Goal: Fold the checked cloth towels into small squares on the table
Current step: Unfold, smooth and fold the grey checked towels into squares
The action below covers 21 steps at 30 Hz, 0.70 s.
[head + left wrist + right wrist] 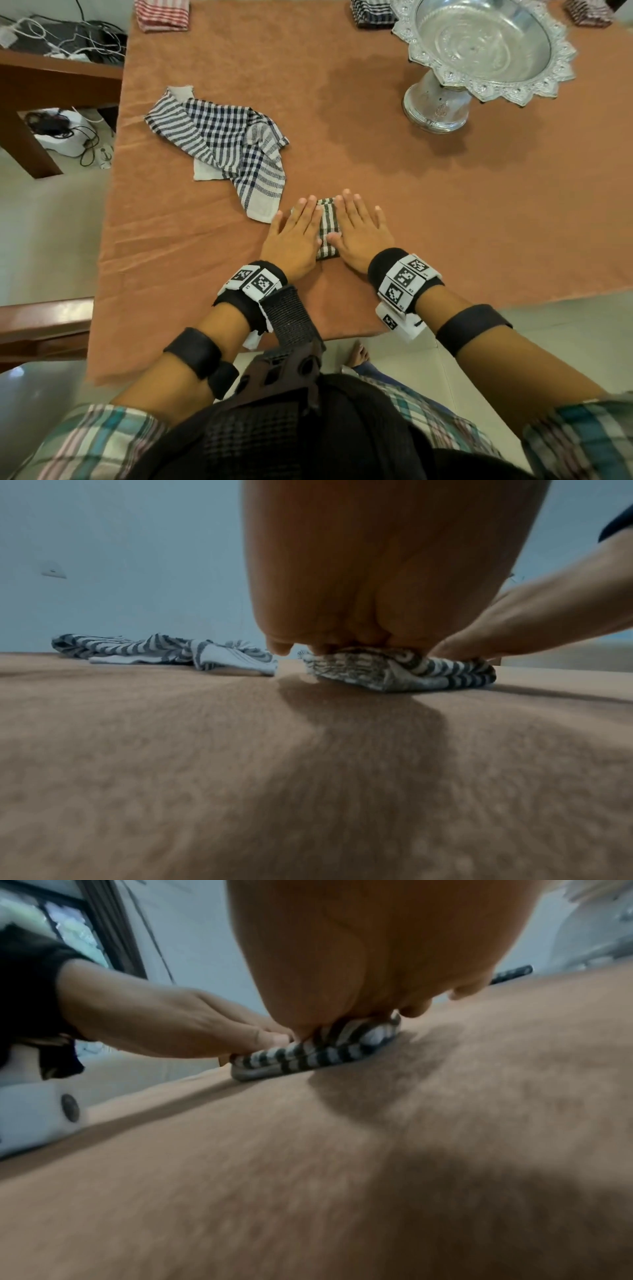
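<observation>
A small folded checked towel [327, 228] lies near the front of the table on the brown tablecloth [445, 212]. My left hand [296, 233] presses flat on its left half and my right hand [359, 228] presses flat on its right half, fingers straight. Only a strip of the towel shows between them. In the left wrist view the folded towel [428, 672] sits squashed under my left hand [342, 637]. In the right wrist view the towel [308, 1053] lies under my right hand [377, 988]. A second, unfolded dark blue checked towel [226, 147] lies crumpled further back on the left.
A silver pedestal bowl [479, 51] stands at the back right. Folded towels lie along the far edge: a red checked stack [161, 13], a dark stack [371, 13] and another [587, 12] at the right corner. A wooden bench [51, 78] with cables stands left of the table.
</observation>
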Motion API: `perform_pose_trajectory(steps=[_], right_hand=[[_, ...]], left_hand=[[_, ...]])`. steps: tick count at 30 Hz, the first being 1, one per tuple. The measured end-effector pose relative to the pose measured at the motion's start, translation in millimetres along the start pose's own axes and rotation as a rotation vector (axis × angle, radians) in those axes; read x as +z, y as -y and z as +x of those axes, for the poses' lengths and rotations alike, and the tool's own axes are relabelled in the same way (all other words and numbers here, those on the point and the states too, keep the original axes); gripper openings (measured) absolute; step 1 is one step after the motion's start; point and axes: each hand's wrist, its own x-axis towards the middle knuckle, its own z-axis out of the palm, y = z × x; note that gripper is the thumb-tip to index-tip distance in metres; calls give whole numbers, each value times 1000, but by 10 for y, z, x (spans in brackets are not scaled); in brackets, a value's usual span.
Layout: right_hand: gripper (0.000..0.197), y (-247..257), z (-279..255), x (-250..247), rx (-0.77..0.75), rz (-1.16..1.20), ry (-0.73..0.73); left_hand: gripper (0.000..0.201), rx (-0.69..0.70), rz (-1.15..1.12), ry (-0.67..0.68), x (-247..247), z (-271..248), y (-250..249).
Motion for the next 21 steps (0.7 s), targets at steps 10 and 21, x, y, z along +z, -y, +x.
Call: perform_pose_trajectory(steps=[10, 21], right_hand=[[58, -13, 33, -49, 206, 271, -164], [39, -233, -243, -450, 267, 1330, -43]], left_hand=[[76, -305, -415, -150, -90, 28, -90], [51, -330, -1105, -80, -213, 207, -415]])
